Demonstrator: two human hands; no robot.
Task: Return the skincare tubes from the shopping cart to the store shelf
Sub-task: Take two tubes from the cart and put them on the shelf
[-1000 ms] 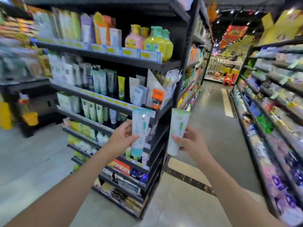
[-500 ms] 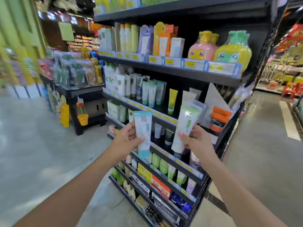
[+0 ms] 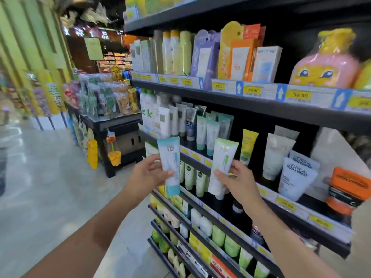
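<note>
Blue-capped white tube [image 3: 169,164], left hand [image 3: 148,173] gripping; green-topped white tube [image 3: 221,165], right hand [image 3: 239,182] gripping: both upright, caps down, now nearer black shelf [image 3: 261,108].

A black store shelf [image 3: 261,106] of several tiers fills the right of the scene, with yellow price tags [image 3: 299,95] along its front edges. The upper tier carries boxed products [image 3: 236,57] and a pink character bottle [image 3: 327,65]. The middle tier holds standing tubes: teal-capped ones [image 3: 206,131], a yellow tube [image 3: 248,146] and white tubes [image 3: 278,155] further right. Green-capped tubes [image 3: 192,177] stand on the tier below.
</note>
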